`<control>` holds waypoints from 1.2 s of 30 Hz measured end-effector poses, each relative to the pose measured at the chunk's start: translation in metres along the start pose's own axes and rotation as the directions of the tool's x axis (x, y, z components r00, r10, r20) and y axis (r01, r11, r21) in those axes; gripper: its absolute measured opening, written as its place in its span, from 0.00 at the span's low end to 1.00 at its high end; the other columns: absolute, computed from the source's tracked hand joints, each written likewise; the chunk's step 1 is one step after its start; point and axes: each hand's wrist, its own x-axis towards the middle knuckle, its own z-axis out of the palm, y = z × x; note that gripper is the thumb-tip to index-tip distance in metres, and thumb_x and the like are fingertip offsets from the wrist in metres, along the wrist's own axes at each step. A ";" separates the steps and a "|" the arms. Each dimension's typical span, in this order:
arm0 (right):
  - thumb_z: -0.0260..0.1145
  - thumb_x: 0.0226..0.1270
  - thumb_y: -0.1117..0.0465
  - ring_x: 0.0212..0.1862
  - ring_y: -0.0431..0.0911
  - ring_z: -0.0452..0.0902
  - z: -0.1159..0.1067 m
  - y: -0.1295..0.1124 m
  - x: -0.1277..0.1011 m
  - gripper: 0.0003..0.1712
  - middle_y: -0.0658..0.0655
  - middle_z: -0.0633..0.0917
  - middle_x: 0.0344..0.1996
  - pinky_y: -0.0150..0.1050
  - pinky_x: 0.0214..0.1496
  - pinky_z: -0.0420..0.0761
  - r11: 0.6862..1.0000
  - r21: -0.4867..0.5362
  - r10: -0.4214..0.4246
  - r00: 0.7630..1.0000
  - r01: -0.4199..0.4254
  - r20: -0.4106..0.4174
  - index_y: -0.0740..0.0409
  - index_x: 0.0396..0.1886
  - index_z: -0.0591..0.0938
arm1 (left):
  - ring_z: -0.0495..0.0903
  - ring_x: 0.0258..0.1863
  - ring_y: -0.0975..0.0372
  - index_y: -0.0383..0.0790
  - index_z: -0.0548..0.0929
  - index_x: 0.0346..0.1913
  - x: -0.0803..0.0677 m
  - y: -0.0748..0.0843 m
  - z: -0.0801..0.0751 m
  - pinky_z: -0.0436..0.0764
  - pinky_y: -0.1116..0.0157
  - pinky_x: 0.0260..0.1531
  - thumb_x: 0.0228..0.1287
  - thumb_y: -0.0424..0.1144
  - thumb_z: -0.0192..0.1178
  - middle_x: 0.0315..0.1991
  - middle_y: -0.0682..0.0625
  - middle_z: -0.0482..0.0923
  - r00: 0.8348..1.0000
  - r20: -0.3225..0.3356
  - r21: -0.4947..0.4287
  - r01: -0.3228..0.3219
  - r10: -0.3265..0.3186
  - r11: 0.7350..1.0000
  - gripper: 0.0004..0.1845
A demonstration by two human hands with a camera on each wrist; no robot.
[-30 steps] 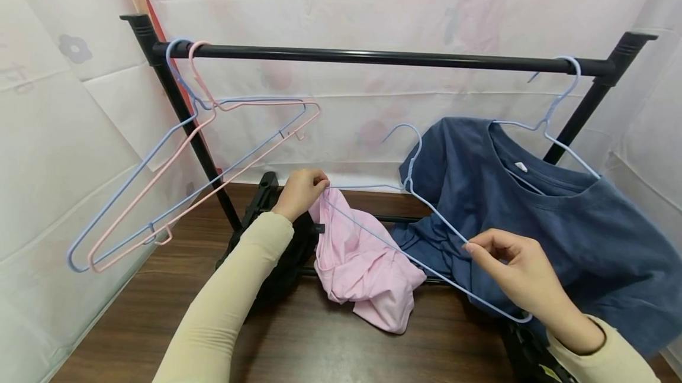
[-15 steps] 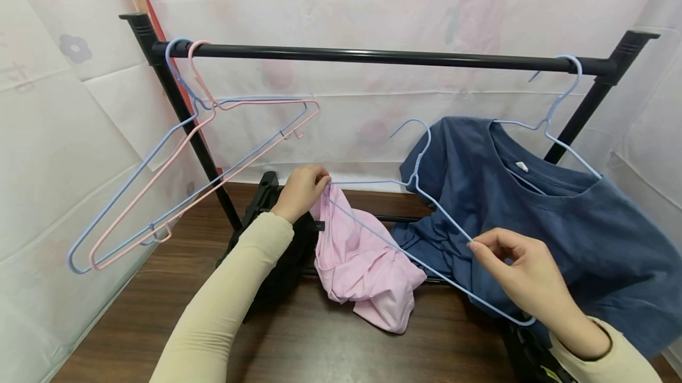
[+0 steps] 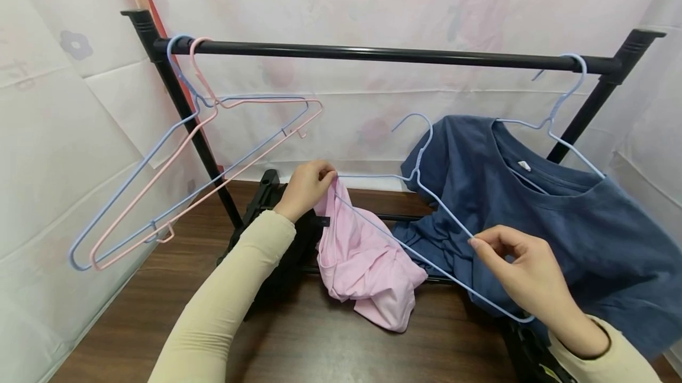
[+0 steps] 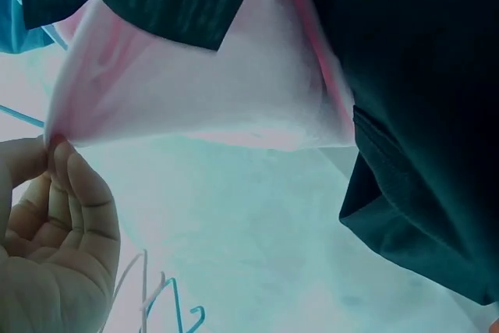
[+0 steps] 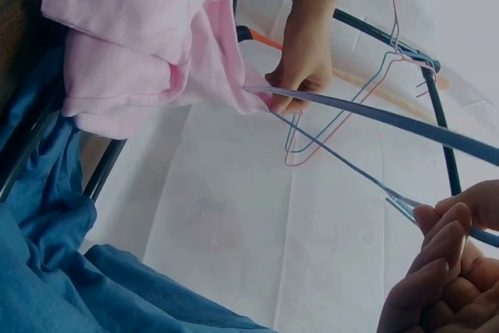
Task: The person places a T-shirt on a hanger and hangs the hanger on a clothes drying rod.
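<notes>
My left hand pinches the upper edge of a pink garment at the left end of a light blue clothes hanger. That hanger end is hidden at the fingers. In the left wrist view, thumb and fingertips grip a corner of the pink cloth, with a dark label above it. My right hand pinches the hanger's right shoulder between thumb and forefinger. The hanger's hook is free, pointing up, below the rail. The rest of the garment hangs crumpled over the lower bar of the rack.
A black rail spans the rack. A blue hanger and a pink hanger hang at its left. A navy T-shirt hangs from another blue hanger at the right. Black clothing lies beside the pink garment.
My left hand has risen slightly and shifted right, lifting the garment's edge. The hanger's hook has moved up and right. My right hand keeps its pinch and has barely moved.
</notes>
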 end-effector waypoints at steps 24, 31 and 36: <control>0.70 0.63 0.67 0.21 0.36 0.68 0.013 -0.004 0.011 0.05 0.44 0.76 0.18 0.31 0.21 0.66 0.996 0.081 -0.046 0.999 0.047 -0.023 0.53 0.30 0.85 | 0.78 0.28 0.58 0.38 0.83 0.38 0.000 0.021 -0.007 0.77 0.63 0.33 0.70 0.37 0.57 0.30 0.47 0.83 0.997 -0.074 -0.094 -0.022 0.015 0.995 0.07; 0.70 0.61 0.70 0.20 0.36 0.67 0.019 -0.003 0.015 0.07 0.44 0.75 0.17 0.31 0.20 0.66 0.988 0.132 -0.071 0.996 0.077 -0.050 0.52 0.29 0.85 | 0.76 0.27 0.59 0.38 0.83 0.38 0.000 0.026 -0.008 0.75 0.65 0.31 0.70 0.37 0.58 0.29 0.47 0.83 0.993 -0.115 -0.118 -0.044 0.030 0.992 0.07; 0.70 0.61 0.69 0.20 0.36 0.67 0.022 -0.003 0.017 0.06 0.44 0.75 0.17 0.31 0.20 0.67 0.982 0.161 -0.087 0.995 0.095 -0.057 0.54 0.30 0.86 | 0.78 0.29 0.58 0.35 0.82 0.39 0.001 0.030 -0.008 0.77 0.65 0.32 0.70 0.36 0.59 0.31 0.45 0.83 0.990 -0.138 -0.209 -0.033 0.004 0.977 0.07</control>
